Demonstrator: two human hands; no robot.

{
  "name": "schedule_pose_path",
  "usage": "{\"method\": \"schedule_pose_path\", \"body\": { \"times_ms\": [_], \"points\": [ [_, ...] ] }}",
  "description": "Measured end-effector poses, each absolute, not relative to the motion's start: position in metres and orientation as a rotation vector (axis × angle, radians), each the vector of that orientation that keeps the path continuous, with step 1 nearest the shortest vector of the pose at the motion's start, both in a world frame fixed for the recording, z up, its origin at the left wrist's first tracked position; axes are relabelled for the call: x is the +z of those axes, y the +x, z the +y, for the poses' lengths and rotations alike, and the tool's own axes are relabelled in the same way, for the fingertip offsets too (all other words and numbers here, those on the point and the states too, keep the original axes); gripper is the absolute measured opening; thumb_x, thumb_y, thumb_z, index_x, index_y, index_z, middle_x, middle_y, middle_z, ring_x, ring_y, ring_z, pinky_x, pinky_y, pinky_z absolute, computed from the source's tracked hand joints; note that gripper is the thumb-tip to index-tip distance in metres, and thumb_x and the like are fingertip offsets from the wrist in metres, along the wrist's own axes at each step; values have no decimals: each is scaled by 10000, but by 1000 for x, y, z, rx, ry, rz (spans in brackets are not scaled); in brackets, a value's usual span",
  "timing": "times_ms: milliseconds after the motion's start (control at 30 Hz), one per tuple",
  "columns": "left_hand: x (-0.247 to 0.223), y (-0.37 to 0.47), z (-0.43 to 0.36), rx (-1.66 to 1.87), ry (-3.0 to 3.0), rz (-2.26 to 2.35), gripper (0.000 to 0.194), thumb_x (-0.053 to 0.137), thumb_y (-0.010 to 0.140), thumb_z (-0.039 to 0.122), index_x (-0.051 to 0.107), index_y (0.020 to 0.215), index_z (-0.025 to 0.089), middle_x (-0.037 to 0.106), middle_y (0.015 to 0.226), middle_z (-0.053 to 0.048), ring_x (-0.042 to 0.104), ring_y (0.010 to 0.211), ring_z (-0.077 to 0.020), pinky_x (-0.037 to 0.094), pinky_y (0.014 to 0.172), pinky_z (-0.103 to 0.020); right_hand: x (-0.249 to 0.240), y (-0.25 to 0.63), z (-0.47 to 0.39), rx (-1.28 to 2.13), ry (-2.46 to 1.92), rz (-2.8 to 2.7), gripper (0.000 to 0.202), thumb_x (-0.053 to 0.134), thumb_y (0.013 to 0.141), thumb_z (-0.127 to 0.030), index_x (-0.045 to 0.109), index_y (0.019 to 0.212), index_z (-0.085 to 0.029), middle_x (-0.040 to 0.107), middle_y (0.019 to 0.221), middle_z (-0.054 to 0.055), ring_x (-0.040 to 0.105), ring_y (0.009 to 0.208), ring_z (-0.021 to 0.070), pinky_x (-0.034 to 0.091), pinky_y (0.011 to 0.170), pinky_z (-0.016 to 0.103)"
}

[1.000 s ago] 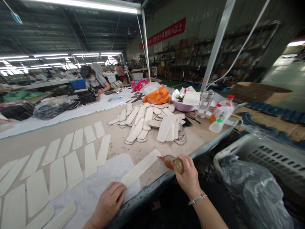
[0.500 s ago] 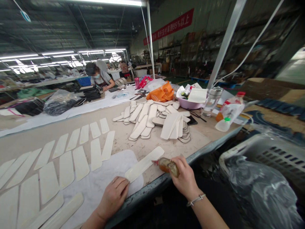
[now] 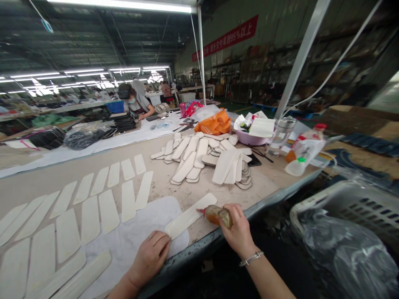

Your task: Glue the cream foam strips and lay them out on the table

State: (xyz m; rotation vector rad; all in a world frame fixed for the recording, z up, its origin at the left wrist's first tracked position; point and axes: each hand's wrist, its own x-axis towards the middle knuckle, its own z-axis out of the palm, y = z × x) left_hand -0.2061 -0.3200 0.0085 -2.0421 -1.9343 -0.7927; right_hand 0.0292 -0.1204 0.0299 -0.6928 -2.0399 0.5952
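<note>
My right hand (image 3: 237,228) is wrapped round a stained squeeze bottle (image 3: 215,215) of amber liquid, probably glue. Its red nozzle tip lies over the right edge of a long white panel with rounded ends (image 3: 191,216). At the near end of that panel, my left hand (image 3: 153,251) holds the corner with its fingers curled and pressed together; the fingertips are partly hidden. A white sheet (image 3: 165,207) lies under part of the panel. To the left, several similar pale panels (image 3: 90,220) are spread in rows. Beyond the bottle is a loose pile of dark-edged white panels (image 3: 199,155).
A purple basin (image 3: 249,138), an orange bag (image 3: 214,123), a clear flask (image 3: 279,137) and a small green-capped bottle (image 3: 296,167) stand at the back right. A white plastic crate (image 3: 338,189) is beside the table's edge (image 3: 268,200). Across the table a co-worker (image 3: 137,104) bends over work.
The bottle in my right hand has moved slightly left, bringing its nozzle further over the panel's edge. My left hand stays at the panel's near end. The whole view has shifted a little.
</note>
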Motion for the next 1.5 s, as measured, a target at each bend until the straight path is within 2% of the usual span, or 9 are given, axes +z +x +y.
{"method": "schedule_pose_path", "body": {
  "times_ms": [100, 333, 500, 600, 667, 800, 1067, 1367, 1500],
  "points": [
    [8, -206, -320, -786, -2049, -1939, 161, 473, 899, 124, 626, 928, 163, 640, 847, -67, 590, 798, -165, 529, 750, -301, 32, 31, -125, 699, -607, -2100, 266, 533, 809, -148, 513, 1061, -233, 528, 983, 60, 565, 876, 217, 521, 755, 344],
    [8, -207, -320, -778, -2041, -1922, 152, 482, 895, 125, 629, 913, 160, 647, 848, -63, 599, 801, -164, 530, 752, -294, 28, 58, -97, 371, -851, -1952, 254, 572, 829, -227, 522, 1078, -218, 526, 1002, 85, 554, 908, 254, 512, 783, 406],
    [6, -210, -320, -785, -2040, -1844, 164, 482, 900, 166, 646, 911, 173, 660, 846, -56, 619, 790, -158, 543, 752, -281, 29, 55, -102, 656, -797, -1898, 208, 598, 833, -277, 554, 1024, -210, 568, 933, 59, 566, 864, 224, 504, 775, 373],
    [3, -215, -319, -796, -2044, -1775, 175, 474, 905, 181, 648, 930, 181, 665, 865, -61, 628, 807, -168, 549, 765, -297, 29, 46, -98, 886, -922, -1538, 311, 646, 807, -363, 561, 1057, -197, 600, 984, 63, 581, 895, 223, 506, 790, 371],
    [1, -217, -319, -801, -2032, -1731, 170, 477, 906, 188, 641, 951, 185, 665, 878, -62, 628, 826, -177, 550, 773, -309, 30, 45, -90, 1146, -935, -1171, 395, 653, 796, -446, 540, 1083, -199, 621, 965, 50, 606, 811, 199, 521, 658, 314],
    [10, -208, -324, -724, -2046, -1798, 175, 453, 908, 151, 624, 917, 187, 643, 840, -54, 603, 783, -165, 537, 719, -294, 31, 59, -82, 1444, -845, -916, 387, 601, 793, -557, 547, 948, -206, 617, 771, 4, 552, 533, 143, 411, 410, 221],
    [60, -244, -358, -239, -1991, -2000, 158, 460, 879, 117, 599, 834, 178, 607, 800, -51, 558, 790, -185, 490, 740, -316, 9, 74, -63, 1789, -794, -559, 287, 738, 690, -363, 594, 886, -212, 609, 841, 20, 549, 569, 150, 411, 394, 226],
    [66, -327, -421, -5, -1979, -2223, 238, 411, 883, 128, 629, 953, 190, 642, 835, -46, 587, 815, -179, 464, 748, -287, 35, 70, -79, 1858, -758, -368, 351, 799, 601, -307, 609, 876, -198, 604, 837, 18, 518, 565, 130, 396, 381, 187],
    [74, -338, -422, 86, -2019, -2357, 281, 381, 885, 132, 654, 885, 196, 647, 872, -59, 577, 866, -194, 458, 810, -315, 42, 68, -83, 1881, -682, -361, 367, 800, 586, -293, 615, 886, -191, 618, 868, 17, 537, 591, 128, 408, 407, 180]
  ]
}}
